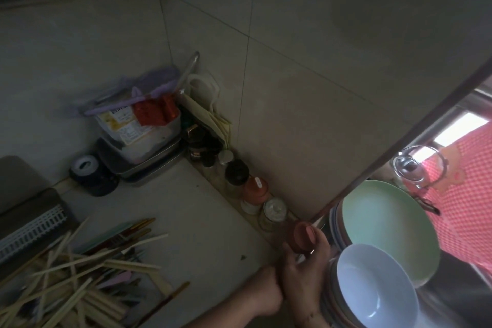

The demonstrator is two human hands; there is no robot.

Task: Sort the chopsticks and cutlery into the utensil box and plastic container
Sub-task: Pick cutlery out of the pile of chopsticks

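Observation:
A loose pile of wooden chopsticks and cutlery (80, 274) lies on the counter at the lower left. Behind it at the left edge stands the grey utensil box (29, 221) with a white slotted insert. The clear plastic container (149, 146) sits in the back corner on a metal tray, stuffed with packets and bags. My right hand (306, 274) grips a small brown-lidded jar (302, 237) by the wall, right of the pile. My left hand (266, 291) is pressed against the right one, its fingers hidden.
A row of small jars (255, 189) lines the wall ledge. Stacked dishes stand at the right, with a green plate (386, 221) and a white bowl (372, 287) on top. A dark round tin (90, 173) sits beside the metal tray.

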